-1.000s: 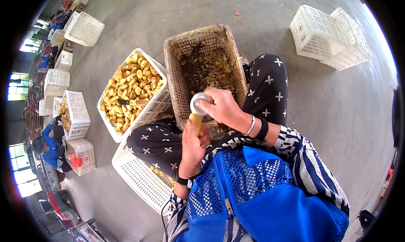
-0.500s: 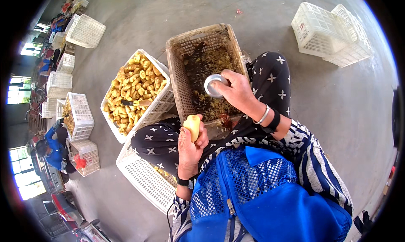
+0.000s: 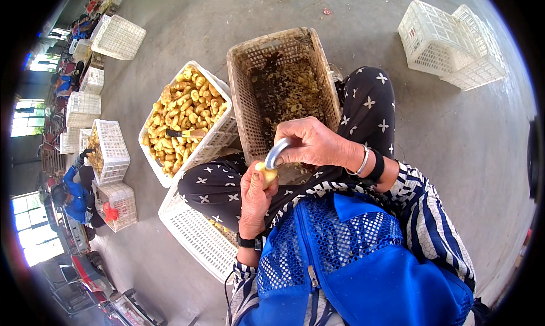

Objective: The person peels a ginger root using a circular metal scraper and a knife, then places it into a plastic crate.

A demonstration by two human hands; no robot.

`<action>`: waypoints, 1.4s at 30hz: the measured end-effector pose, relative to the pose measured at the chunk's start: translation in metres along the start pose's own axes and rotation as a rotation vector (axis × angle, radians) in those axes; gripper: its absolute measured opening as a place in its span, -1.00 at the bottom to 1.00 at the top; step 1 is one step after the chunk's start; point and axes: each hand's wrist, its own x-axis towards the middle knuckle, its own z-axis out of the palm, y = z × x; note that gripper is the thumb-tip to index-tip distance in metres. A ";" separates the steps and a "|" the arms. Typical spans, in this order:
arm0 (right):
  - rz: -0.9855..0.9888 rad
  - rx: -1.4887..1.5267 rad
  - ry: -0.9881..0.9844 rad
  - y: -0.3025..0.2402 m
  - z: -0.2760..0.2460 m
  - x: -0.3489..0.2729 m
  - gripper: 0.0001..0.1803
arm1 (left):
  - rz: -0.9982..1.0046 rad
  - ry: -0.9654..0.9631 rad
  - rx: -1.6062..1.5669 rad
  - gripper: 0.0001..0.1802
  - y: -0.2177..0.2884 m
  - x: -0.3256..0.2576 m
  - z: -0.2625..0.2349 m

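Over the lap, just in front of the blue mesh vest, the two hands meet: the left hand [image 3: 256, 198] rises from below with its fingers [image 3: 250, 178] curled and pressed around a small yellow piece of produce [image 3: 265, 172], so that only its pale upper end shows above the fist. Its long axis seems to run roughly up and away from the person, tipped a little to the right, though most of it is hidden in the grip. Coming in from the right, the right hand [image 3: 318, 144] has its fingers closed around a curved metal blade [image 3: 276, 153], whose rounded tip lies against the upper right side of the yellow piece, touching or all but touching it. So the tool sits above and to the right of the held piece. Just beyond the hands stands a brown basket [image 3: 241, 93] of dark peelings, and to its left a white crate [image 3: 218, 138] heaped with more yellow pieces.
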 end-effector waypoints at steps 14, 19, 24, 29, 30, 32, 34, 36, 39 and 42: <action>-0.050 -0.186 -0.445 -0.002 -0.018 -0.001 -0.75 | -0.348 -0.172 0.151 -0.47 0.007 0.000 -0.011; -0.088 -0.210 -0.282 0.003 0.003 -0.015 -0.80 | -0.272 -0.134 0.347 -0.47 0.010 -0.004 -0.010; -0.096 -0.245 0.025 0.011 0.026 -0.029 -0.86 | -0.151 -0.001 0.459 -0.44 0.011 -0.009 -0.004; 0.136 -0.049 0.212 0.012 0.039 -0.030 -0.96 | 0.166 0.100 0.707 -0.47 -0.007 -0.005 -0.014; 0.154 -0.013 0.253 0.015 0.041 -0.030 -0.94 | 0.179 0.105 0.743 -0.48 -0.008 -0.004 -0.016; 0.198 -0.010 0.317 0.023 0.043 -0.028 -0.91 | 0.272 0.076 0.834 -0.55 -0.009 -0.004 -0.013; 0.251 -0.076 0.364 0.035 0.039 -0.022 -0.88 | 0.400 -0.039 0.991 -0.61 -0.009 -0.004 -0.003; 0.317 -0.057 0.309 0.042 0.033 -0.015 -0.88 | 0.403 -0.054 0.790 -0.63 -0.011 -0.003 0.002; 0.138 -0.174 0.336 0.040 0.022 -0.017 -0.95 | 0.111 0.003 0.149 -0.39 -0.006 -0.005 -0.010; 0.063 0.014 0.070 0.029 0.009 -0.020 -0.95 | -0.014 -0.079 0.027 -0.31 0.000 -0.009 -0.016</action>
